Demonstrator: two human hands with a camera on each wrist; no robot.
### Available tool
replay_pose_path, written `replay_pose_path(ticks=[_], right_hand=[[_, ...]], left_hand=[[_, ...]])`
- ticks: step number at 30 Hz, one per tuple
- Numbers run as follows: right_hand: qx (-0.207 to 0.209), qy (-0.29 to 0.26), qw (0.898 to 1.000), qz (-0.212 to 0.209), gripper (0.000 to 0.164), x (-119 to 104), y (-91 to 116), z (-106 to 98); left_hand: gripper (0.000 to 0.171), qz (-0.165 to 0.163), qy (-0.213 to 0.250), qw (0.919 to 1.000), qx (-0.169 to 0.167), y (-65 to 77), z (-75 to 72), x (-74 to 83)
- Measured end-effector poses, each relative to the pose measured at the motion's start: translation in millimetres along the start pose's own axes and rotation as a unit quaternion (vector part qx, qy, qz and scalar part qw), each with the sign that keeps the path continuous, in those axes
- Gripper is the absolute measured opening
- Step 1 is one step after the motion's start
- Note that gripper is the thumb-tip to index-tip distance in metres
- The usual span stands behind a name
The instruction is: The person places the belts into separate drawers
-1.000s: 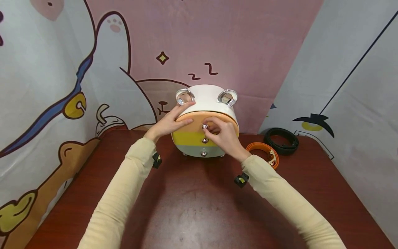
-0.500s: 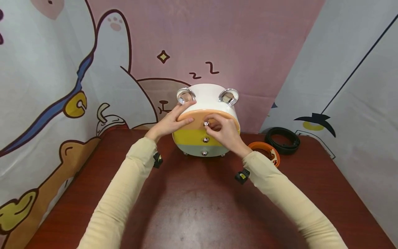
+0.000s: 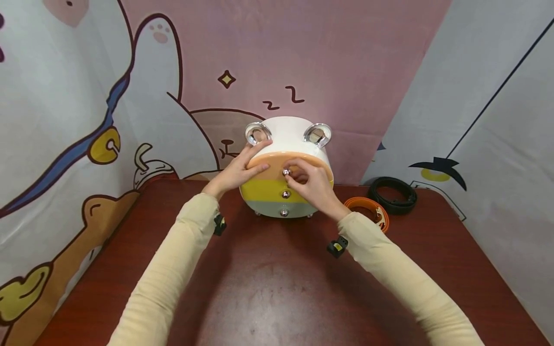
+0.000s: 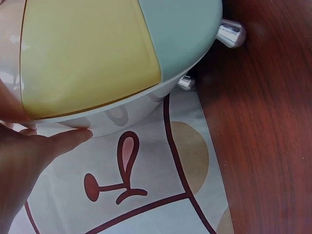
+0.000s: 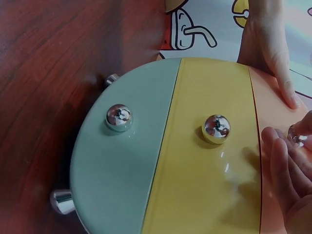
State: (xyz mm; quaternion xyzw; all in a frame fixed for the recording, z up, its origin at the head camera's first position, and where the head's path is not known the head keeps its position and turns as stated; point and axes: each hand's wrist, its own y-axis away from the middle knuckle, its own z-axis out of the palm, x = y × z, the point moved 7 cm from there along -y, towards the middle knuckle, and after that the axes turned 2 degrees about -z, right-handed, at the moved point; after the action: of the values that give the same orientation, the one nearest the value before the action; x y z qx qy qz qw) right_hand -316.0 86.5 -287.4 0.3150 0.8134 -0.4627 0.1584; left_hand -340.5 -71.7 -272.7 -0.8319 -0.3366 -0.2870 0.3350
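A small rounded white drawer cabinet with two silver ears stands at the back of the table. Its front has an orange drawer on top, a yellow drawer in the middle and a pale green drawer below. My right hand pinches the silver knob of the orange drawer between thumb and index finger. My left hand rests on the cabinet's upper left side, fingers extended, with its thumb on the orange front. All three drawer fronts look flush.
An orange coiled belt and a black coiled belt lie to the cabinet's right on the dark red wooden table. A cartoon-printed cloth hangs close behind the cabinet.
The orange drawer has gone in slightly, and the thin dark gap above it has disappeared. My right hand moved inward with its knob. My left hand has stayed on the cabinet.
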Motion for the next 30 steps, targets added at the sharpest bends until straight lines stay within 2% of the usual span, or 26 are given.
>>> replay_pose_path(ticks=[5, 8, 10, 12, 14, 19, 25, 30], right_hand=[[-0.009, -0.01, 1.0, -0.011, 0.031, 0, 9, -1], [-0.024, -0.011, 0.999, -0.019, 0.042, -3, 15, 0], [-0.035, -0.022, 0.999, -0.019, 0.047, -3, 20, 0], [-0.039, -0.04, 0.998, -0.015, 0.051, -2, 24, 0], [-0.036, -0.057, 0.998, -0.01, 0.05, -1, 29, -1], [-0.033, -0.071, 0.997, 0.009, 0.036, 8, 37, 3], [-0.055, -0.071, 0.995, 0.038, 0.031, 20, 46, 16], [-0.056, -0.07, 0.995, 0.046, 0.029, 25, 50, 22]], left_hand=[[0.056, 0.017, -0.004, 0.9996, 0.022, -5.0, 3.1, -20.0], [0.057, 0.017, -0.012, 0.9994, 0.028, -8.7, 4.3, -32.7], [0.057, 0.014, -0.011, 0.9994, 0.03, -9.3, 4.5, -35.5], [0.057, 0.013, -0.006, 0.9995, 0.027, -9.0, 4.9, -34.6], [0.057, 0.011, 0.008, 0.9997, 0.022, -7.0, 4.7, -27.3], [0.056, 0.003, 0.035, 0.9993, 0.011, -1.2, 2.6, -8.2], [0.056, 0.0, 0.038, 0.9993, 0.005, -0.4, 2.3, -4.7], [0.055, 0.003, 0.046, 0.9989, 0.005, -1.4, 3.1, -6.9]])
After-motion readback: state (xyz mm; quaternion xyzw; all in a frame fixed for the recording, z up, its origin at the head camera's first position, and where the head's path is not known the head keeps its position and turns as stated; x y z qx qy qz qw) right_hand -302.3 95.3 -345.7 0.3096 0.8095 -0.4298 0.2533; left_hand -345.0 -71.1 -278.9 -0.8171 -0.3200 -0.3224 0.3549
